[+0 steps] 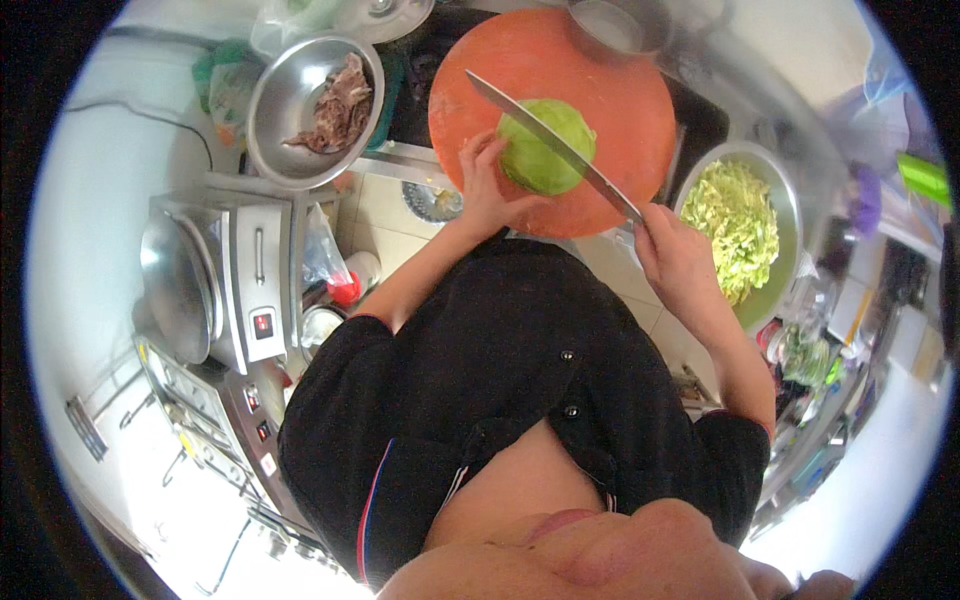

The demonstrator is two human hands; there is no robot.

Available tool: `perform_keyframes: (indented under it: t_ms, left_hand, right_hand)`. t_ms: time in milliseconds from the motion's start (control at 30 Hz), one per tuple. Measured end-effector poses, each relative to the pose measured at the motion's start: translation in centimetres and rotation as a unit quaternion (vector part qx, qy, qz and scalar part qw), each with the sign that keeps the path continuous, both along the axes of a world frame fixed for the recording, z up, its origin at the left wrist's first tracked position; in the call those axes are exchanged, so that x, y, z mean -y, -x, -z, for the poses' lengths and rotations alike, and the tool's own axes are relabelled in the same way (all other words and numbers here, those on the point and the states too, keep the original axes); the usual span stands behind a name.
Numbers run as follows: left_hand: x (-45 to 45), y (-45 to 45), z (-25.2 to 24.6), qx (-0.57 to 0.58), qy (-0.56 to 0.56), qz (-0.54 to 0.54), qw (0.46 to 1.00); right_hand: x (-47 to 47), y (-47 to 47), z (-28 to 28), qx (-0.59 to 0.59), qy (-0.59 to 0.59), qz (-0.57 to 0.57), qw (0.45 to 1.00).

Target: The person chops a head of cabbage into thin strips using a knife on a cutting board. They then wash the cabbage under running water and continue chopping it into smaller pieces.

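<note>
A green cabbage [536,165] rests on a round orange cutting board [630,105]. My left hand [484,184] lies against the cabbage's left side, fingers and thumb spread around it. In my right hand [675,251] is the handle of a long kitchen knife [551,139]. Its blade runs diagonally across the top of the cabbage, with the tip past it toward the far left of the board. Whether the edge touches the cabbage or hovers just over it, I cannot tell.
Right of the board stands a metal bowl [787,202] of shredded cabbage [731,232]. At the left, another metal bowl [281,124] holds pieces of brown meat [341,112]. A metal pot [619,26] overlaps the board's far edge. A steel appliance [259,277] stands at my left.
</note>
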State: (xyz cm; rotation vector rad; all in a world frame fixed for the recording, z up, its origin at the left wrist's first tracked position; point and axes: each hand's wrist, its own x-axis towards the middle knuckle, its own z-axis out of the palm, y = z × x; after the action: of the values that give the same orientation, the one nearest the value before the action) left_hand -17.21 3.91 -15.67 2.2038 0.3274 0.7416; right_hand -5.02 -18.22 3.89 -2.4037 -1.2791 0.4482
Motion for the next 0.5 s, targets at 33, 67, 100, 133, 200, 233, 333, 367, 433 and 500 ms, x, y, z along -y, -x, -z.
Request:
perform_keyframes:
  t_ms: [33, 67, 100, 133, 200, 233, 333, 367, 433, 500]
  left_hand:
    - [-0.5, 0.6, -0.3, 0.006, -0.013, -0.003, 1.000]
    - [-1.3, 1.0, -0.8, 0.012, -0.025, -0.007, 1.000]
    - [-2.6, 0.9, -1.9, 0.056, -0.063, 0.007, 0.996]
    - [-4.2, 0.6, -3.9, 0.098, -0.101, 0.021, 0.990]
    - [-6.9, -0.3, -8.0, 0.162, -0.171, 0.062, 0.970]
    - [-8.2, -1.0, -10.2, 0.184, -0.206, 0.087, 0.957]
    - [-10.0, -4.0, -16.4, 0.128, -0.292, 0.206, 0.925]
    - [-10.2, -5.0, -17.9, 0.090, -0.317, 0.254, 0.909]
    - [-10.3, -6.8, -18.6, 0.021, -0.347, 0.325, 0.880]
    - [-10.6, -8.3, -18.4, -0.085, -0.373, 0.402, 0.832]
  right_hand:
    - [-0.1, 0.3, -0.2, 0.006, 0.008, 0.002, 1.000]
    - [-0.2, 0.5, -0.4, 0.011, 0.017, 0.004, 1.000]
    - [-0.2, 0.7, -0.6, 0.020, 0.015, 0.004, 1.000]
    - [-0.4, 0.8, -0.7, 0.027, 0.014, 0.003, 1.000]
    - [-0.4, 1.0, -0.6, 0.036, 0.012, 0.003, 0.999]
    - [-0.4, 1.0, -0.5, 0.038, 0.010, 0.002, 0.999]
    - [-0.7, 1.0, -0.6, 0.051, 0.012, -0.002, 0.999]
    - [-0.7, 1.2, -0.7, 0.057, 0.014, 0.000, 0.998]
    - [-1.1, 1.0, -0.7, 0.059, 0.016, -0.004, 0.998]
    - [-1.3, 0.9, -0.5, 0.061, 0.018, -0.006, 0.998]
